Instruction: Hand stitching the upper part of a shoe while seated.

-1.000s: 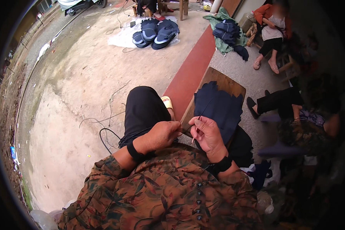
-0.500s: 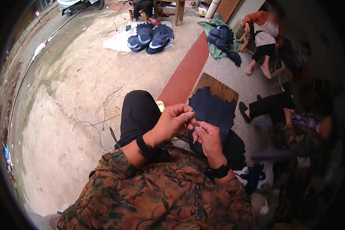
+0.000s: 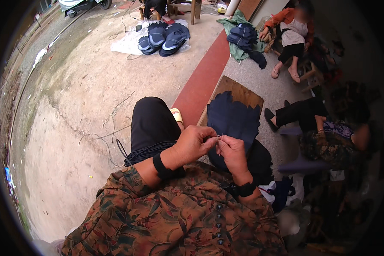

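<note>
Over my lap, my left hand (image 3: 195, 143) and my right hand (image 3: 233, 152) meet with fingertips pinched together. A small pale loop (image 3: 220, 136) shows between them, mostly covered by the fingers. The thin dark cord seen in my left fingers a moment ago is now hardly visible there. A bundle of dark cord (image 3: 147, 153) lies across my left thigh, beside my left wrist. Just beyond my hands, a stack of dark navy cut pieces (image 3: 234, 117) with jagged edges rests on a wooden stool (image 3: 248, 93). More dark material (image 3: 260, 162) lies beside my right hand.
Loose cord (image 3: 102, 138) trails over the concrete at left. Bundled dark shoe-sole-shaped pieces (image 3: 164, 39) lie on a white sheet ahead. Another dark bundle (image 3: 243, 36) rests on green cloth. Two people sit at right, one in an orange top (image 3: 281, 21); a third person's legs show at the top.
My left hand has turned and come down so its fingertips meet those of my right hand. The dark cord end and the hanging pale loop are now mostly hidden.
</note>
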`<state>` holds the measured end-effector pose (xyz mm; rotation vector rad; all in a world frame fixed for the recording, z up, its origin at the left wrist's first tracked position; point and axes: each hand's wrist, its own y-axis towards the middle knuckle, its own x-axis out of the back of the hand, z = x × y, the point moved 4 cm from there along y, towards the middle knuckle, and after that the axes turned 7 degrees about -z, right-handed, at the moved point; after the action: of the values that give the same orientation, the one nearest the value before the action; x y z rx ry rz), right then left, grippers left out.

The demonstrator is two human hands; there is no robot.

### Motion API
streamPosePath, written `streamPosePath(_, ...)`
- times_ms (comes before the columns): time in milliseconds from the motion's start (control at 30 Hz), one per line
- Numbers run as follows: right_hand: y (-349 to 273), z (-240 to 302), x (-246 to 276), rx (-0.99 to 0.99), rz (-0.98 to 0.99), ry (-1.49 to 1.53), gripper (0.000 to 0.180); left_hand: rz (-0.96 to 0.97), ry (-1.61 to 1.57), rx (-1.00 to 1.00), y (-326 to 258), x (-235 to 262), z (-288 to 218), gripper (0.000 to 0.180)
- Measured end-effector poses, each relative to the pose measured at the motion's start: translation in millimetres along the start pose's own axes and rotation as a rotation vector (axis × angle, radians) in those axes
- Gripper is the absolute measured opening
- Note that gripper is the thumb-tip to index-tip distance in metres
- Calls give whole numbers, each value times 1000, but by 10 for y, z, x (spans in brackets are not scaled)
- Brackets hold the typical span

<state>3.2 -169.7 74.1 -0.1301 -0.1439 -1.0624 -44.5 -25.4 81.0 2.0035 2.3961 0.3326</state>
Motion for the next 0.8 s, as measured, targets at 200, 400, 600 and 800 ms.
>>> streamPosePath(200, 21, 45, -42, 43, -8, -65, 12, 12, 130, -18, 10, 43, -49, 12)
streamPosePath(400, 9, 100, -72, 107, -22, -160, 11, 60, 162, 36, -4, 29, -27, 12)
streamPosePath(600, -9, 35, -69, 127, -46, -161, 15, 24, 123, -3, -13, 32, 22, 12)
streamPosePath(800, -2, -59, -70, 59, -41, -127, 15, -40, 238, -174, -4, 38, 11, 10)
